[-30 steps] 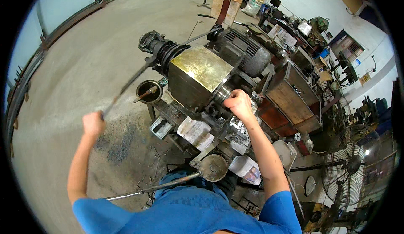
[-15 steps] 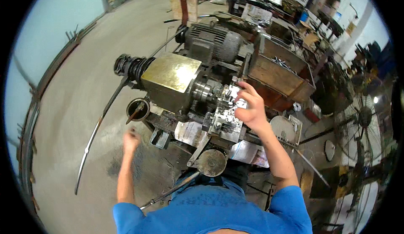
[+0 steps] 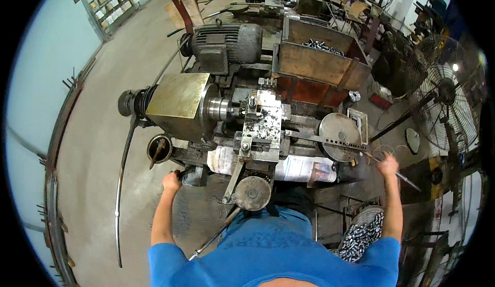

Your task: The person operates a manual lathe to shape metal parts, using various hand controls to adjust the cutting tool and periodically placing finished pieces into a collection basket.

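Note:
My left hand (image 3: 171, 181) is closed round a small dark handle (image 3: 179, 174) beside a grey metal box at the machine's near left edge. On the far right, my right hand (image 3: 388, 165) grips a thin metal lever (image 3: 408, 181), which joins a flat bar with holes (image 3: 340, 142) running to the slide. The lathe's slide (image 3: 263, 124), strewn with dark chips, carries bolted tool posts (image 3: 252, 105). To its left the shiny spindle chuck (image 3: 220, 108) sticks out of the headstock with its brass-coloured cover (image 3: 178, 95). What the chuck holds is too small to tell.
A motor (image 3: 227, 42) sits behind the headstock. At the back right stands a rusty bin (image 3: 319, 62) of small metal parts. A pot with a brush (image 3: 159, 149) is at left, a fan (image 3: 444, 88) at right. A basket of metal parts (image 3: 361, 235) sits near my right arm.
My right hand has left the slide and moved right onto the lever. The left hand has come onto the small dark handle. The view has shifted, bringing the basket of parts into sight.

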